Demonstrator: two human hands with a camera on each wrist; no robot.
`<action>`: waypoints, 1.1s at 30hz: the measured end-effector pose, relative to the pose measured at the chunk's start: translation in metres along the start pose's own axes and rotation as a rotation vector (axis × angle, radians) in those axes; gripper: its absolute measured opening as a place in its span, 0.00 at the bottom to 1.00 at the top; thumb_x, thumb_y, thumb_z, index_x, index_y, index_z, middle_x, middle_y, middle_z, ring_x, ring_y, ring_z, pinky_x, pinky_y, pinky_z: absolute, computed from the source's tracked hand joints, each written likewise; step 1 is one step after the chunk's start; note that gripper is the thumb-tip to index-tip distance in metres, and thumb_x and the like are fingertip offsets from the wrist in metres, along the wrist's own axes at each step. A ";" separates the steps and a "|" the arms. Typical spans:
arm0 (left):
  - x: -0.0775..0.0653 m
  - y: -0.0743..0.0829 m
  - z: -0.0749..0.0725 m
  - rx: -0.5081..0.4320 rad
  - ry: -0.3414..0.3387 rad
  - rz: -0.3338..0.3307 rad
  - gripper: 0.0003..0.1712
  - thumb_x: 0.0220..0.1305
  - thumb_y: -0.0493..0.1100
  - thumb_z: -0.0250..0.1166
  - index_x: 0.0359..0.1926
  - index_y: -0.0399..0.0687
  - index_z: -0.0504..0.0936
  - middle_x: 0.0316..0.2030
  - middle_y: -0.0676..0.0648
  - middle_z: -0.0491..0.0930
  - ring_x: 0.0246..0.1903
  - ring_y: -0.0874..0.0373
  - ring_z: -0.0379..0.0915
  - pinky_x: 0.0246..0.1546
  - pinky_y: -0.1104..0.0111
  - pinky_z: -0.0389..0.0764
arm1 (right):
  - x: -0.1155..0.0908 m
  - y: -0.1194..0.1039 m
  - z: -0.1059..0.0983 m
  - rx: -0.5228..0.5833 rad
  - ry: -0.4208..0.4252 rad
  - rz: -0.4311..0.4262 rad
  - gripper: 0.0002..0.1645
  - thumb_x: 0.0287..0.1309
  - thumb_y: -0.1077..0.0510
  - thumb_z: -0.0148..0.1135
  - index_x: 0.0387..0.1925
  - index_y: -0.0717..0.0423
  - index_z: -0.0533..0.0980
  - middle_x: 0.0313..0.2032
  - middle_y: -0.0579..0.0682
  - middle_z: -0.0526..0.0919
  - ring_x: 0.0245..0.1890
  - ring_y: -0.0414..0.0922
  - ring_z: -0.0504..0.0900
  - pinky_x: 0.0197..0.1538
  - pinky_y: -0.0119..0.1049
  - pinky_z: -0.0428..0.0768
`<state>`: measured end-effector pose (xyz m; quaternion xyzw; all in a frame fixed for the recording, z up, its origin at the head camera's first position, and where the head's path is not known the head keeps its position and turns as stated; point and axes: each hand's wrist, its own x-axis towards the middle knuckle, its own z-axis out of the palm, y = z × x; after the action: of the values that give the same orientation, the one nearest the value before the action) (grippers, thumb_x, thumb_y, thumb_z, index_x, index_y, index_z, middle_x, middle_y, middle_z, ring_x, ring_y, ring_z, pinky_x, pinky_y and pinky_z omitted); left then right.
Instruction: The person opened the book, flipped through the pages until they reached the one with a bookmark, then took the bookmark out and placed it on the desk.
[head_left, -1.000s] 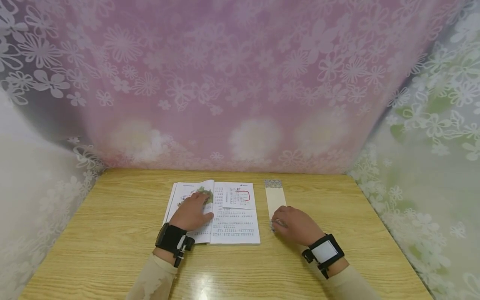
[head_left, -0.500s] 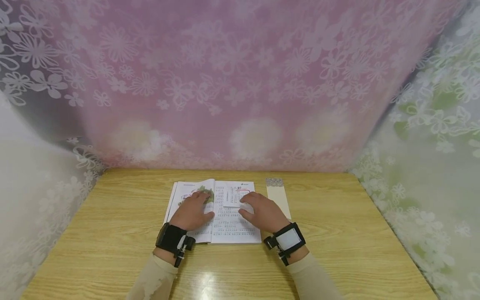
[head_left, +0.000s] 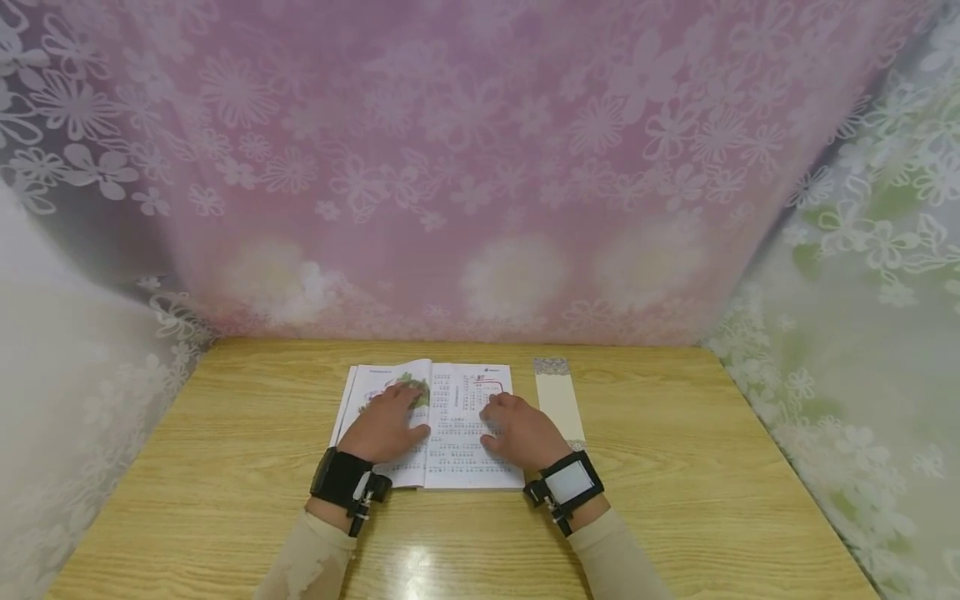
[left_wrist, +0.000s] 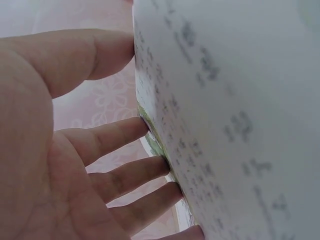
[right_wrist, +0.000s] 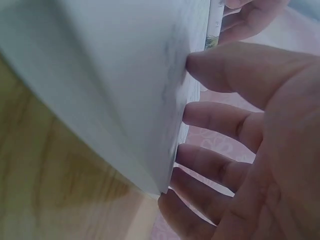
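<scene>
An open book [head_left: 467,473] with printed pages lies on the wooden table, a coloured picture on its left page. My left hand [head_left: 381,428] rests on that page, fingers spread over the picture; the left wrist view shows its fingertips [left_wrist: 159,165] touching the paper. On the right page rests my right hand [head_left: 528,437], its fingertips [right_wrist: 192,112] pressing the paper near the outer edge. Beneath them is a block of print partly framed by a red line. A cream bookmark [head_left: 557,402] with grey patterned ends lies just right of the book, its lower end beside my right wrist.
The wood-grain table [head_left: 675,500] ends at a pink flowered curtain [head_left: 480,208] behind. Pale flowered cloth [head_left: 862,375] hangs along both sides. Each wrist wears a black strap [head_left: 573,481] with a small camera.
My right hand has moved left from the bookmark's lower end onto the right page, and a paper edge standing out there now lies flatter. My left hand has stayed in place.
</scene>
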<state>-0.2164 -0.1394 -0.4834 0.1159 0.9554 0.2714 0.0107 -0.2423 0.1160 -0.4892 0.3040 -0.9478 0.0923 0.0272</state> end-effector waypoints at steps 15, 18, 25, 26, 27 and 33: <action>-0.013 -0.027 -0.059 -0.146 0.206 -0.214 0.40 0.65 0.52 0.60 0.69 0.32 0.59 0.62 0.26 0.60 0.58 0.29 0.58 0.51 0.42 0.66 | -0.001 0.002 0.003 0.017 0.015 -0.025 0.22 0.57 0.43 0.65 0.51 0.47 0.80 0.56 0.50 0.75 0.57 0.48 0.72 0.58 0.41 0.72; -0.025 -0.034 -0.075 -0.139 0.134 -0.300 0.42 0.67 0.57 0.57 0.68 0.30 0.60 0.57 0.26 0.65 0.50 0.32 0.69 0.43 0.46 0.72 | -0.001 0.004 0.005 0.018 0.022 -0.027 0.22 0.57 0.43 0.65 0.51 0.47 0.80 0.55 0.50 0.75 0.57 0.48 0.72 0.58 0.41 0.71; -0.032 -0.013 -0.094 -0.232 0.140 -0.152 0.35 0.69 0.62 0.54 0.67 0.45 0.67 0.46 0.44 0.76 0.37 0.53 0.75 0.31 0.65 0.76 | 0.000 0.007 0.010 0.040 0.024 -0.015 0.22 0.57 0.44 0.65 0.50 0.48 0.80 0.55 0.50 0.75 0.57 0.48 0.72 0.58 0.41 0.71; -0.032 -0.007 -0.096 -0.264 0.133 -0.108 0.35 0.68 0.62 0.54 0.69 0.49 0.65 0.47 0.47 0.76 0.39 0.53 0.75 0.32 0.65 0.76 | 0.000 0.007 0.009 0.049 0.022 -0.017 0.22 0.57 0.44 0.65 0.51 0.48 0.79 0.56 0.50 0.75 0.57 0.48 0.72 0.58 0.42 0.71; -0.033 -0.001 -0.098 -0.299 0.119 -0.061 0.35 0.68 0.63 0.54 0.70 0.53 0.63 0.48 0.49 0.76 0.41 0.54 0.75 0.34 0.65 0.77 | 0.000 0.007 0.009 0.057 0.018 -0.020 0.22 0.57 0.44 0.64 0.51 0.49 0.79 0.56 0.51 0.74 0.58 0.49 0.72 0.59 0.42 0.70; -0.029 0.031 -0.085 -0.469 -0.030 0.206 0.28 0.72 0.61 0.50 0.68 0.61 0.67 0.56 0.54 0.74 0.52 0.59 0.73 0.48 0.61 0.75 | -0.002 0.014 0.000 0.169 -0.005 0.012 0.20 0.64 0.49 0.58 0.54 0.52 0.77 0.57 0.51 0.74 0.59 0.48 0.71 0.60 0.43 0.69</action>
<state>-0.1886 -0.1641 -0.3958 0.2111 0.8491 0.4836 0.0237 -0.2484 0.1286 -0.4919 0.2996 -0.9385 0.1714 -0.0013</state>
